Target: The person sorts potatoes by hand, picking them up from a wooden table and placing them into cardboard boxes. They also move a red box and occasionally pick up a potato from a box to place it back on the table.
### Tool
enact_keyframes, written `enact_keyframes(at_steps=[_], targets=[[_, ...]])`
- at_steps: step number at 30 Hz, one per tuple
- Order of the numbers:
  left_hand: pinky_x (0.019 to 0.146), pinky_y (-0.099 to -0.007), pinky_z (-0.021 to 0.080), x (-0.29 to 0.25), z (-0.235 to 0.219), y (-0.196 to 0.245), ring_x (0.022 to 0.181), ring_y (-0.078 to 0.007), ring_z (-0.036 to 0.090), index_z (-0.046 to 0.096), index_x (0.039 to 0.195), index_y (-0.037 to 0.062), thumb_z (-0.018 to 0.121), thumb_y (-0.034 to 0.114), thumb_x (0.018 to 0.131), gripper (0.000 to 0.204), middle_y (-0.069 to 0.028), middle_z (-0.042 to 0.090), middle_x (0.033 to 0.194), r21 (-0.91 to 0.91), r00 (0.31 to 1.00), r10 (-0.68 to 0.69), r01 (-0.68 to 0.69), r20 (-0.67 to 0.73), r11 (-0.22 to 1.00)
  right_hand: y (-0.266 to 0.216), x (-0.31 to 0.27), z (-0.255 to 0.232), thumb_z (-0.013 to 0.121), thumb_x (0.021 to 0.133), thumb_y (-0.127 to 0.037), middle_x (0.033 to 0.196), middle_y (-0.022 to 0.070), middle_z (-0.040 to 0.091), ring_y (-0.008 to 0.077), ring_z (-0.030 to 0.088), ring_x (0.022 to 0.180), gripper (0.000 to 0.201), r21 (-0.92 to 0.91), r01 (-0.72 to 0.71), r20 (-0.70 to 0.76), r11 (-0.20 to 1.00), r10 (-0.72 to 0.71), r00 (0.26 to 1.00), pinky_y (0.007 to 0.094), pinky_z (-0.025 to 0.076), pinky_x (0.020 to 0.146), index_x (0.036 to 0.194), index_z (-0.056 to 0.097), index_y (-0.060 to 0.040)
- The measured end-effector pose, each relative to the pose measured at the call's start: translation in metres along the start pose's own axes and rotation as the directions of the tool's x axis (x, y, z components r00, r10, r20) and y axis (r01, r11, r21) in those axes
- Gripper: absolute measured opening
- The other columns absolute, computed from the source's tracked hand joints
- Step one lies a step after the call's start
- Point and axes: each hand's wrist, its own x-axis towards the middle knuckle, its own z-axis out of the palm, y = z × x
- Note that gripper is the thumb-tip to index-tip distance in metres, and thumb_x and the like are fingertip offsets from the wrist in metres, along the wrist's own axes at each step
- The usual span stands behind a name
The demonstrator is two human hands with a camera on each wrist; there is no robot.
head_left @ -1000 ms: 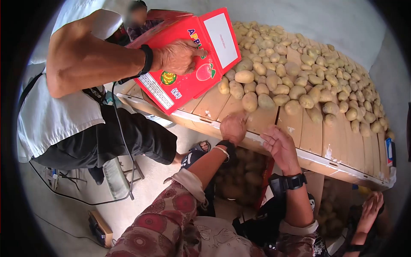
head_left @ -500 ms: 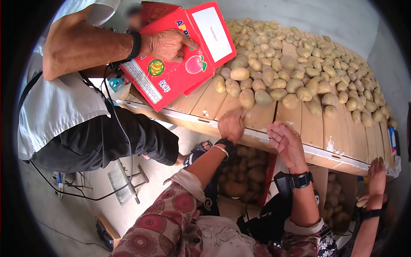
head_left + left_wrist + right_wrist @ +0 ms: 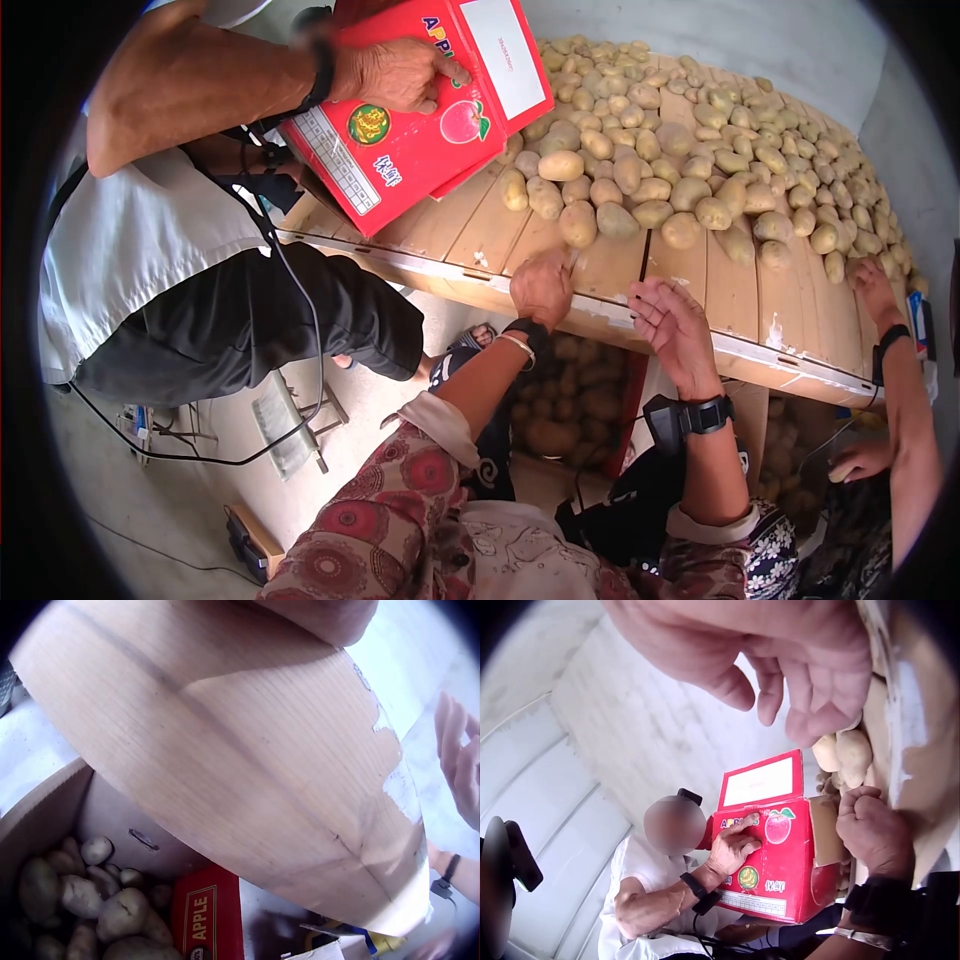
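Note:
My left hand (image 3: 542, 290) rests at the near edge of the wooden table (image 3: 480, 235), its fingers curled in with nothing visible in them. In the right wrist view that same left hand (image 3: 876, 831) looks like a loose fist beside the table edge. My right hand (image 3: 675, 335) is raised at the edge, palm turned up, fingers relaxed and slightly bent around nothing. Many potatoes (image 3: 690, 190) lie spread over the table beyond both hands. To the left, another person's hand (image 3: 405, 75) lies on a red apple carton (image 3: 430, 150), its index finger extended.
Under the table stand boxes of potatoes (image 3: 565, 410), one with a red side. At the right, another person's hand (image 3: 873, 290) reaches the potatoes. A black cable (image 3: 318, 350) hangs across the left side, above a small folding stool (image 3: 285, 425).
The other person's hand at the right has risen from below onto the table beside the potatoes. The red carton sits higher in the view. My hands stay nearly still.

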Motion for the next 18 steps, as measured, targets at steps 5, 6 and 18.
enact_keyframes(at_steps=[5, 6, 18], targets=[[0.063, -0.0457, 0.043, -0.0005, -0.0014, 0.0015, 0.068, -0.0365, 0.056, 0.054, 0.071, 0.0079, 0.054, 0.013, 0.075, 0.007, -0.0152, 0.057, 0.068, -0.010, 1.000, -0.005, 0.005, 0.000, 1.000, -0.0001, -0.0035, 0.0007, 0.052, 0.094, -0.022, 0.103, 0.0086, 0.064, 0.0147, 0.062, 0.091, 0.020, 0.000, -0.003, 0.001, 1.000, 0.003, 1.000, 0.0244, 0.049, 0.074, 0.105, 0.058, -0.0069], [0.063, -0.0458, 0.043, -0.0045, -0.0010, 0.0041, 0.068, -0.0365, 0.056, 0.054, 0.071, 0.0080, 0.054, 0.013, 0.076, 0.007, -0.0152, 0.058, 0.068, 0.000, 1.000, -0.019, 0.019, 0.011, 1.000, 0.0006, -0.0064, -0.0026, 0.052, 0.094, -0.022, 0.103, 0.0086, 0.064, 0.0147, 0.062, 0.091, 0.020, 0.001, 0.001, 0.012, 1.000, -0.001, 1.000, 0.0244, 0.049, 0.074, 0.105, 0.058, -0.0069], [0.062, -0.0474, 0.043, -0.0012, -0.0046, 0.0083, 0.068, -0.0372, 0.056, 0.054, 0.072, 0.0075, 0.054, 0.015, 0.077, 0.009, -0.0160, 0.059, 0.068, 0.057, 0.998, -0.043, 0.040, 0.050, 0.998, -0.0041, -0.0031, -0.0011, 0.052, 0.093, -0.022, 0.103, 0.0085, 0.065, 0.0154, 0.062, 0.091, 0.021, 0.025, 0.017, -0.011, 1.000, -0.017, 1.000, 0.0250, 0.049, 0.073, 0.106, 0.059, -0.0063]])
